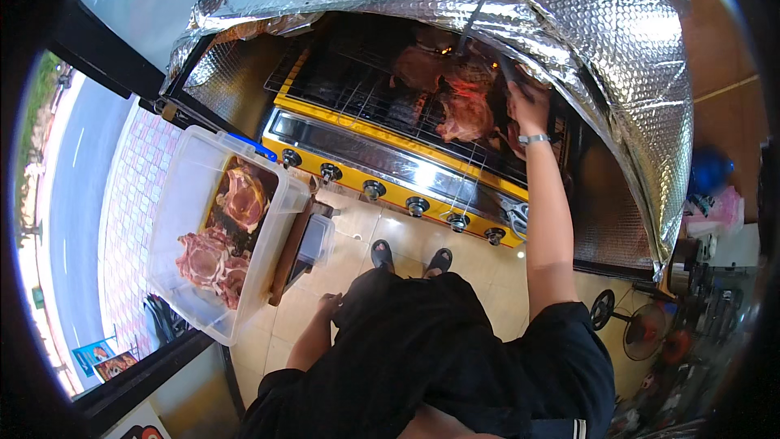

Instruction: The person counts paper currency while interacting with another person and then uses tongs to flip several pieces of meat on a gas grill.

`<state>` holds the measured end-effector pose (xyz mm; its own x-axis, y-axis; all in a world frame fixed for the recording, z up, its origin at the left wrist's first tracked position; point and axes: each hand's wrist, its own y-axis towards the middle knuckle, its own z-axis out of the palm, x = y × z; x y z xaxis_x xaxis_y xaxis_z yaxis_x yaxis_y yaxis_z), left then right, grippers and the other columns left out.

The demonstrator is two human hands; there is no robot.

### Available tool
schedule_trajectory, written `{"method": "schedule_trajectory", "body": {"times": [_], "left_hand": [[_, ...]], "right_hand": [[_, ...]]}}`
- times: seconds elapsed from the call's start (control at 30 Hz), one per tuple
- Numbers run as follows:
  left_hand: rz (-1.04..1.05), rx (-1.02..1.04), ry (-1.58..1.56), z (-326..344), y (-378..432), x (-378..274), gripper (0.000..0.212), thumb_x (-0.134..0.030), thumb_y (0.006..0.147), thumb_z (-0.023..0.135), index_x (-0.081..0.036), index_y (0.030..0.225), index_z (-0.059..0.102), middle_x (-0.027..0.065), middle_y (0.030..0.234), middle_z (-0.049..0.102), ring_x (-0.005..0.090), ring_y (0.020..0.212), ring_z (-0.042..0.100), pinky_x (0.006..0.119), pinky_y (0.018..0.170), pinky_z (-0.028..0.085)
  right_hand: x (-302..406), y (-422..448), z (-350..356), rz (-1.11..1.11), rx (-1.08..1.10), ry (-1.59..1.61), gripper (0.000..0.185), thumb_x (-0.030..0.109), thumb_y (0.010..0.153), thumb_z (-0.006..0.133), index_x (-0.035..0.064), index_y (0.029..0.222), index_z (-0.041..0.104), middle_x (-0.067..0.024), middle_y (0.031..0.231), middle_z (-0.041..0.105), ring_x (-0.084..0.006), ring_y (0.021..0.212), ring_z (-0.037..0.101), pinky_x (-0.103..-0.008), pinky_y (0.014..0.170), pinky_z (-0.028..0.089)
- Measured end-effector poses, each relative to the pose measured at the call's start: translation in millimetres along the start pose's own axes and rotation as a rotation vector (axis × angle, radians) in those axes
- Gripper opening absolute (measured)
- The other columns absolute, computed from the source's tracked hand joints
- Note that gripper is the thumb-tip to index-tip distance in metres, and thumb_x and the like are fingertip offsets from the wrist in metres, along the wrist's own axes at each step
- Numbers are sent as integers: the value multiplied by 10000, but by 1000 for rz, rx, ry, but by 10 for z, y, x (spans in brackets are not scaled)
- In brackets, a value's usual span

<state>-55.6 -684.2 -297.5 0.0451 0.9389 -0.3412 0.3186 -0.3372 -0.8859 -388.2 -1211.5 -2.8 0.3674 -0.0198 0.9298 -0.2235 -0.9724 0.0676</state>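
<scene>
My right hand (529, 103), with a metal band at the wrist, reaches under the foil hood over the grill. Its fingers are closed around a dark utensil (508, 67), whose far end is lost in shadow. Left of that hand, a browned meat slice (466, 116) lies on the wire grate (359, 97). Another slice (417, 68) and more meat lie farther back, with a red glow and small flames among them. My left hand (331, 305) hangs low beside my thigh, its fingers curled; I cannot tell whether anything is in it.
A clear plastic tub (177, 219) of raw meat slices (207, 259) stands at left. Scissors (517, 217) rest at the right end of the yellow grill front (390, 195), which carries several knobs. Insulating foil (609, 30) hangs low. A fan (645, 332) stands at right.
</scene>
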Motion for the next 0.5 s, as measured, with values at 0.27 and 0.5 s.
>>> {"method": "schedule_trajectory", "body": {"times": [0.27, 0.5], "left_hand": [[117, 14, -45, 105, 254, -304, 426, -328, 809, 646, 44, 1000, 563, 146, 836, 650, 192, 693, 624, 314, 602, 516], [112, 30, -2, 190, 244, -271, 452, -359, 781, 663, 30, 999, 591, 158, 855, 659, 218, 727, 634, 337, 637, 520]], "right_hand": [[216, -148, -22, 145, 27, 294, 205, 224, 792, 694, 36, 742, 628, -12, 525, 522, -86, 389, 443, -219, 358, 315], [-58, -100, -636, -11, -89, -170, 264, 304, 799, 667, 42, 771, 657, -61, 597, 598, -165, 459, 545, -291, 418, 411]]}}
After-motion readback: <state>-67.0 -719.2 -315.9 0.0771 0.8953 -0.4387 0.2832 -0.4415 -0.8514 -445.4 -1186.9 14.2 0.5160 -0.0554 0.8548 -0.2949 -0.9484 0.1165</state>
